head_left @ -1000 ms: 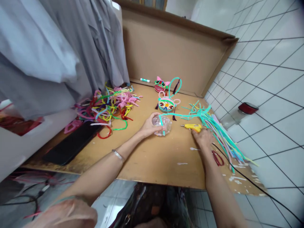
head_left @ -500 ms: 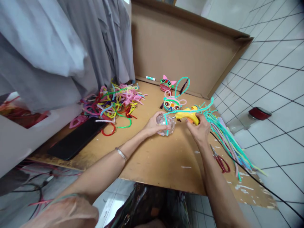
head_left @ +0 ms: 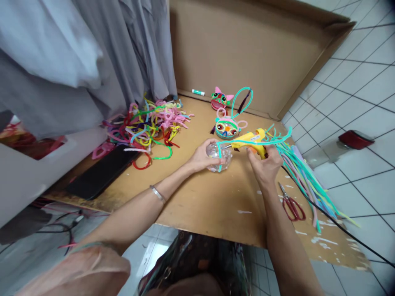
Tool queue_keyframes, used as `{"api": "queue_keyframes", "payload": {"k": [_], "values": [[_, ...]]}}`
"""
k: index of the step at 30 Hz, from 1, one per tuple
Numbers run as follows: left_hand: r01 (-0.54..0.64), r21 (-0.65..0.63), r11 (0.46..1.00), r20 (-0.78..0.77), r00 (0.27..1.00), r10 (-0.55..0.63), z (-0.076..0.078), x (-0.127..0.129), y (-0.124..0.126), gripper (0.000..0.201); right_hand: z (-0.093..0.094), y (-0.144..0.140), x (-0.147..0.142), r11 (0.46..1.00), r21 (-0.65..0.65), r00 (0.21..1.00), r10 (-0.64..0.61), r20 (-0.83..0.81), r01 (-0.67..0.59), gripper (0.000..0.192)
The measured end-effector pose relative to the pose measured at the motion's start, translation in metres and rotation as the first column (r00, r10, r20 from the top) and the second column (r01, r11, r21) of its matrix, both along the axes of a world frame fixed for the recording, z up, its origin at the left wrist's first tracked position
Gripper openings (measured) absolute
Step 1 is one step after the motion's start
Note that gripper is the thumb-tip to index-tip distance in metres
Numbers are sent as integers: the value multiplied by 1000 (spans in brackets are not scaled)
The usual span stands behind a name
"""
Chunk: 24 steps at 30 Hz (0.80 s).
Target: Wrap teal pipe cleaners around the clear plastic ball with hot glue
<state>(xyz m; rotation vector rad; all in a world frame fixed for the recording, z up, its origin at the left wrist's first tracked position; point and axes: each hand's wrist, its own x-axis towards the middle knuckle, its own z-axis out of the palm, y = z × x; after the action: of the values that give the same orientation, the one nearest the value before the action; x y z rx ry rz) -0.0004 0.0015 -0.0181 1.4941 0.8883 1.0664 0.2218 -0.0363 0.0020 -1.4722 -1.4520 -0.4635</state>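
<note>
- Glue gun [head_left: 248,136], yellow, sits in the right hand [head_left: 267,166], fingers wrapped round its grip; from where I stand I can't tell whether the trigger is pressed.
- Left hand [head_left: 203,156] is half curled, thumb near and fingers far, clasping a clear faceted ball [head_left: 226,158] above the middle of the table [head_left: 212,224].
- Turquoise pipe cleaner [head_left: 220,153] crosses that ball, its long loose end trailing right, in front of the gun; a tug there could pull the strip askew.
- The nozzle points left at the ball, touching or almost so, and if it's hot, a slip could burn the left fingers.
- A black cord [head_left: 328,216] runs off the right near edge, past red-handled scissors [head_left: 291,205]; a snag might jerk the gun.
- Far side is tight: a decorated face ornament [head_left: 227,127] stands just beyond the ball, with a cardboard panel [head_left: 234,53] behind.
- Right is hemmed by a pipe cleaner bundle [head_left: 308,181] and the tiled wall [head_left: 364,102]; left, by a tangled heap [head_left: 157,123].
- The widest stretch for moving lies near, between the forearms, up to the table's near edge.
</note>
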Motion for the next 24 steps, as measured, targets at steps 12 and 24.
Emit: {"api": "queue_keyframes", "payload": {"k": [12,24], "values": [[5,15,1000,-30,1000,-4,7,1,-5,77,5,-2,4,995,50,996,85,24,-86,39],[7,48,999,-30,1000,-6,4,0,-3,75,13,-7,4,981,77,981,170,98,-178,37]]}}
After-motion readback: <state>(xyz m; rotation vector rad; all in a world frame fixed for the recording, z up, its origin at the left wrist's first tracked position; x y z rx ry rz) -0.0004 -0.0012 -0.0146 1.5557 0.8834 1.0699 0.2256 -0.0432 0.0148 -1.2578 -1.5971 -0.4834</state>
